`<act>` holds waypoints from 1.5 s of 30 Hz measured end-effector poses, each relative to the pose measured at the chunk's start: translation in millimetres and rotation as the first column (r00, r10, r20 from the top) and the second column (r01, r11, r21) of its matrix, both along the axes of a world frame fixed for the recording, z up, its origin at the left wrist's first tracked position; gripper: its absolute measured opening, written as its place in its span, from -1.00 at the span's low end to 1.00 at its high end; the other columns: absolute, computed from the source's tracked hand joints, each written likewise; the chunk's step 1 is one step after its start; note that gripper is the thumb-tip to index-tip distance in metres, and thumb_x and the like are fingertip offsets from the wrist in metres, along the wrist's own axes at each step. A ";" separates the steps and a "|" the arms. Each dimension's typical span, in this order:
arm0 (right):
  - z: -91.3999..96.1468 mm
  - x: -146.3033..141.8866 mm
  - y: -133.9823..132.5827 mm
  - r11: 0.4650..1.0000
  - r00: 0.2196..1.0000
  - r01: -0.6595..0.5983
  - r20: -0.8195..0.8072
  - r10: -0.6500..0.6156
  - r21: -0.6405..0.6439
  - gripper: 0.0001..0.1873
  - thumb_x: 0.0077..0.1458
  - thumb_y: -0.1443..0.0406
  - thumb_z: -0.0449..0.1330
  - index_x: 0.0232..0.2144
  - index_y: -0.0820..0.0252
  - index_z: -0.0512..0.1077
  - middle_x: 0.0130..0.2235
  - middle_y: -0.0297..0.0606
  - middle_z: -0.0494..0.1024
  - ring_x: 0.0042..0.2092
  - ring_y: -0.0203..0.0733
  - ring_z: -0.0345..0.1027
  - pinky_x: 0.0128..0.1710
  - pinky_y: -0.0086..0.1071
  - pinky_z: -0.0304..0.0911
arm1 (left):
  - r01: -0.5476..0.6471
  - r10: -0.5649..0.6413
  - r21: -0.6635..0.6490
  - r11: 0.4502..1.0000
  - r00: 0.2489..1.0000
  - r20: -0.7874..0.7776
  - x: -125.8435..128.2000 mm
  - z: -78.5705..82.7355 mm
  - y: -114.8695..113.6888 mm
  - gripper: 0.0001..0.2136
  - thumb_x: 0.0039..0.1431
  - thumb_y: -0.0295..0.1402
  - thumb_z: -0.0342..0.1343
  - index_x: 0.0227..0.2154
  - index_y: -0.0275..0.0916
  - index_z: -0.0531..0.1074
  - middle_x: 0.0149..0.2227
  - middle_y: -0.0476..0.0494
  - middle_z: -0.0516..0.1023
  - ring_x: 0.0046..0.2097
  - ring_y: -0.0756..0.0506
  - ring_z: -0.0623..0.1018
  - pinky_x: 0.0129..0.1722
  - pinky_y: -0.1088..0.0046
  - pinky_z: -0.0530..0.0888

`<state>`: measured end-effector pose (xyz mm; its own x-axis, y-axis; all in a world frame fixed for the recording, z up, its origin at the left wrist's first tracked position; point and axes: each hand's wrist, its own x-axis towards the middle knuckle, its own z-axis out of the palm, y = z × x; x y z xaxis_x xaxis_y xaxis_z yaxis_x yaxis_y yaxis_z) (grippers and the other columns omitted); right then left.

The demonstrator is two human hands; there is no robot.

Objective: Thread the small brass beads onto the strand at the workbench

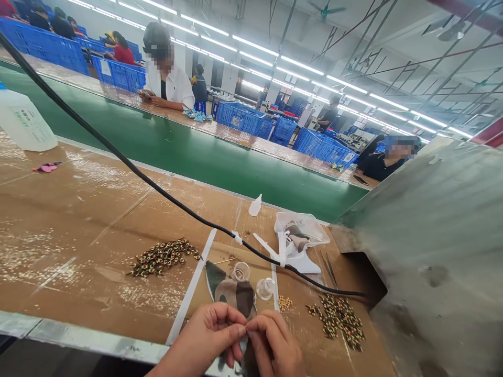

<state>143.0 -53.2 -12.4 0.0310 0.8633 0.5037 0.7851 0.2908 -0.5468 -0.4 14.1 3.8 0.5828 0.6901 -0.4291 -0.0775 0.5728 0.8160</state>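
Note:
At the near edge of the cardboard-covered bench, my left hand (210, 335) and my right hand (277, 343) meet, thumbs and fingertips pinched together. Whatever lies between the fingertips is too small to make out. Just beyond and partly under them is a camouflage cloth piece (231, 293). Two small clear round cups (241, 271) stand by the cloth, with a thin wooden stick (223, 260) near its tip. Right of the cups lies a little heap of tan beads (285, 302). Small dark-and-yellow patterned pieces form a pile (341, 319) on the right and another pile (163, 256) on the left.
A black cable (129, 162) crosses the bench diagonally. Toward the back are a white squeeze bottle (255, 205), a clear plastic tray (318, 234) and tweezers (330, 269). A metal panel (440, 251) rises at right. Beyond the green conveyor belt (188, 152) sit other people.

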 end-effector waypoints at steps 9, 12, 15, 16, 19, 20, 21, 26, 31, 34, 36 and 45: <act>-4.7 -6.7 4.5 0.999 0.989 0.020 -0.148 -0.015 0.029 -0.80 0.22 0.26 0.01 -0.40 0.11 0.39 -0.41 -0.33 0.44 -0.39 -0.33 0.38 -0.41 -0.52 0.27 | 0.001 -0.003 0.062 0.998 0.999 0.043 -1.8 -2.4 -2.2 -0.67 -0.14 -0.11 0.27 -0.52 -0.32 0.44 -0.70 0.04 0.46 -0.65 0.06 0.38 -0.62 0.55 0.32; -3.6 -3.6 3.7 1.000 0.993 -0.008 -0.121 0.008 0.002 -0.82 0.22 0.28 0.01 -0.37 0.11 0.39 -0.40 -0.32 0.44 -0.38 -0.32 0.38 -0.40 -0.51 0.27 | -0.007 0.005 0.076 0.997 1.000 0.028 -1.5 -1.1 -2.5 -0.67 -0.15 -0.10 0.27 -0.53 -0.31 0.43 -0.70 0.04 0.46 -0.65 0.06 0.39 -0.62 0.54 0.33; -1.9 -0.9 3.5 0.999 0.992 -0.051 -0.115 0.050 -0.006 -0.83 0.22 0.30 0.00 -0.35 0.11 0.38 -0.39 -0.31 0.44 -0.37 -0.33 0.38 -0.39 -0.52 0.28 | -0.005 0.002 0.070 0.998 0.999 0.040 -1.2 0.2 -1.7 -0.64 -0.18 -0.07 0.27 -0.54 -0.31 0.43 -0.70 0.04 0.45 -0.65 0.06 0.38 -0.62 0.54 0.33; -1.3 -0.4 3.7 0.998 0.991 -0.064 -0.116 0.063 -0.005 -0.83 0.22 0.31 0.00 -0.35 0.11 0.38 -0.39 -0.31 0.44 -0.37 -0.33 0.38 -0.38 -0.52 0.28 | -0.002 -0.001 0.068 0.998 0.999 0.045 -1.3 0.8 -1.4 -0.64 -0.18 -0.06 0.27 -0.55 -0.30 0.43 -0.71 0.05 0.45 -0.65 0.06 0.38 -0.62 0.54 0.32; 0.3 0.0 4.7 0.996 0.989 -0.089 -0.118 0.089 0.005 -0.83 0.23 0.32 0.00 -0.34 0.10 0.38 -0.38 -0.31 0.43 -0.36 -0.33 0.39 -0.37 -0.53 0.29 | -0.002 -0.001 0.064 0.998 0.999 0.043 -2.1 2.7 -1.4 -0.65 -0.17 -0.07 0.27 -0.55 -0.30 0.43 -0.71 0.05 0.44 -0.65 0.06 0.37 -0.62 0.55 0.31; 0.8 -0.2 5.0 0.996 0.989 -0.090 -0.119 0.091 0.012 -0.83 0.23 0.32 -0.01 -0.34 0.10 0.38 -0.39 -0.32 0.43 -0.36 -0.33 0.39 -0.37 -0.53 0.29 | -0.003 0.001 0.063 0.998 0.999 0.040 -2.4 3.2 -1.8 -0.65 -0.17 -0.08 0.27 -0.55 -0.30 0.43 -0.70 0.05 0.45 -0.65 0.06 0.38 -0.62 0.55 0.31; 1.3 -0.5 5.2 0.996 0.989 -0.088 -0.120 0.090 0.017 -0.83 0.23 0.32 0.00 -0.35 0.10 0.38 -0.39 -0.32 0.43 -0.36 -0.34 0.39 -0.37 -0.53 0.29 | -0.006 0.004 0.060 0.998 0.999 0.035 -2.7 3.4 -2.3 -0.66 -0.17 -0.08 0.27 -0.55 -0.31 0.43 -0.70 0.05 0.45 -0.64 0.06 0.38 -0.62 0.55 0.31; 3.0 -2.5 4.4 0.999 0.996 -0.041 -0.077 0.043 0.037 -0.83 0.22 0.29 0.02 -0.35 0.11 0.40 -0.40 -0.32 0.46 -0.39 -0.33 0.41 -0.40 -0.53 0.30 | -0.031 0.030 0.083 0.996 1.000 0.004 -2.6 1.0 -4.8 -0.64 -0.17 -0.07 0.26 -0.51 -0.31 0.43 -0.71 0.05 0.44 -0.65 0.06 0.38 -0.62 0.54 0.30; 5.0 -1.0 2.7 0.998 0.999 -0.048 -0.011 0.048 0.049 -0.82 0.24 0.28 0.00 -0.33 0.10 0.39 -0.38 -0.31 0.47 -0.39 -0.33 0.43 -0.38 -0.53 0.32 | -0.037 0.040 0.135 0.990 0.999 -0.021 -1.1 -2.1 -6.5 -0.61 -0.16 -0.02 0.24 -0.50 -0.30 0.43 -0.72 0.06 0.43 -0.65 0.04 0.38 -0.62 0.52 0.30; 7.4 1.1 2.4 0.997 0.997 -0.064 0.053 0.062 0.043 -0.82 0.25 0.28 -0.01 -0.32 0.11 0.38 -0.37 -0.31 0.47 -0.40 -0.35 0.43 -0.40 -0.55 0.31 | -0.023 0.031 0.160 0.987 0.999 -0.043 -1.0 -1.2 -7.7 -0.59 -0.15 0.01 0.22 -0.49 -0.31 0.45 -0.71 0.05 0.42 -0.65 0.04 0.37 -0.60 0.51 0.31; 8.2 1.8 2.4 0.997 0.994 -0.065 0.088 0.061 0.042 -0.81 0.26 0.28 -0.03 -0.32 0.10 0.38 -0.37 -0.32 0.48 -0.42 -0.36 0.43 -0.40 -0.56 0.31 | -0.016 0.024 0.162 0.987 0.998 -0.050 -1.1 -0.2 -7.8 -0.59 -0.16 0.01 0.21 -0.50 -0.31 0.46 -0.71 0.05 0.42 -0.65 0.05 0.36 -0.60 0.52 0.30; -1.1 -2.6 1.5 1.000 1.000 -0.016 0.003 0.015 0.013 -0.79 0.25 0.29 -0.05 -0.35 0.11 0.37 -0.38 -0.30 0.46 -0.40 -0.33 0.43 -0.39 -0.53 0.31 | -0.027 0.027 0.112 0.993 1.000 0.003 -1.4 3.4 -4.6 -0.58 -0.23 0.03 0.24 -0.54 -0.29 0.43 -0.70 0.06 0.43 -0.65 0.05 0.37 -0.63 0.54 0.31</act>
<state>140.4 -51.7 -13.6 0.0162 0.8573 0.5146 0.7821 0.3098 -0.5407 -1.7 9.5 7.2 0.5639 0.7496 -0.3467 -0.0935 0.4751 0.8750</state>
